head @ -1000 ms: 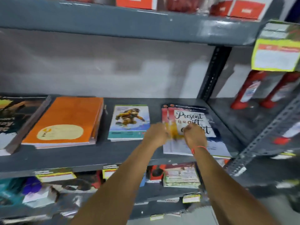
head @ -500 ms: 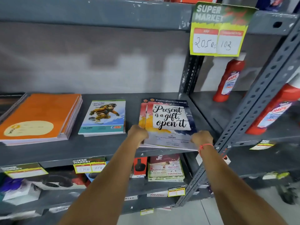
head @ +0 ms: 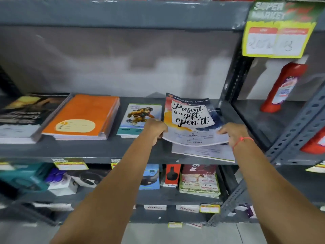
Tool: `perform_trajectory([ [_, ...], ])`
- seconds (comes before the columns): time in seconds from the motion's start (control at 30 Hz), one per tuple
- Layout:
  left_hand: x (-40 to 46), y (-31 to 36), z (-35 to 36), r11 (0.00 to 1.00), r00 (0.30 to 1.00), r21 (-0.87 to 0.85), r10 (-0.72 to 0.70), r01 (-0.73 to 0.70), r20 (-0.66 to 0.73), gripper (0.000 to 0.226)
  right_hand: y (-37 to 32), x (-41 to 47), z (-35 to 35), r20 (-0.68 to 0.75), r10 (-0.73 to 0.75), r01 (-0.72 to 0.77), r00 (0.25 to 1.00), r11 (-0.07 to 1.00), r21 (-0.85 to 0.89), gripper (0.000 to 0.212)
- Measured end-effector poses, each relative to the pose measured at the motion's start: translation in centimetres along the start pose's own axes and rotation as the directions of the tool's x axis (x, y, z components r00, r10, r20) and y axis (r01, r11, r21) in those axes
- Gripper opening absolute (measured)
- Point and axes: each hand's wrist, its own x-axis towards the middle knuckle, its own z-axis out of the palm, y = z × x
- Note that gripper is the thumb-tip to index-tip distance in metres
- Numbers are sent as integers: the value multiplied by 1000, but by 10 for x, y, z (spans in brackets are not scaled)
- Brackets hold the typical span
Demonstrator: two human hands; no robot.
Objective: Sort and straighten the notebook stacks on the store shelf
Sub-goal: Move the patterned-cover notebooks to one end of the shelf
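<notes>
On the grey middle shelf (head: 109, 149) lie several notebook stacks. My left hand (head: 155, 129) grips the near left corner of the "Present is a gift, open it" notebook (head: 190, 118). My right hand (head: 234, 132) holds its near right corner, and the front edge is raised off the shelf. Another notebook of the same stack (head: 204, 152) lies flat beneath it, jutting over the shelf's front edge. To the left sit a stack with a cartoon cover (head: 139, 118), an orange stack (head: 82, 118) and a dark-covered stack (head: 22, 117).
A slotted grey upright (head: 232, 81) bounds the shelf on the right, with red bottles (head: 283, 87) beyond it. A yellow price card (head: 276, 32) hangs from the upper shelf. Boxed goods (head: 198, 182) fill the lower shelf.
Both hands moved from the middle of the "Present is a gift" cover to its near corners and lifted the top notebook's front edge, baring the copy beneath. The camera view shifted left.
</notes>
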Motion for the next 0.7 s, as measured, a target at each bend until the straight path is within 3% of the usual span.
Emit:
perform_trajectory([
  [0.13, 11, 4, -67, 998, 995, 10, 63, -62, -72, 33, -32, -2, 54, 33, -49, 45, 998, 992, 117, 38],
  [0.2, 16, 5, -114, 997, 992, -8, 73, -75, -100, 33, -51, -7, 94, 73, -110, 94, 991, 976, 198, 30],
  [0.33, 21, 2, -212, 994, 973, 11, 106, -106, -204, 47, -87, -23, 183, 217, -193, 132, 957, 955, 267, 25],
  [0.47, 26, -7, -305, 983, 944, -36, 163, -181, -288, 21, -123, -54, 274, 262, -234, 171, 936, 955, 242, 28],
  [0.7, 50, -38, -457, 999, 879, 22, 38, -31, -475, 35, -147, -99, 431, 365, -251, 167, 896, 955, 247, 29],
])
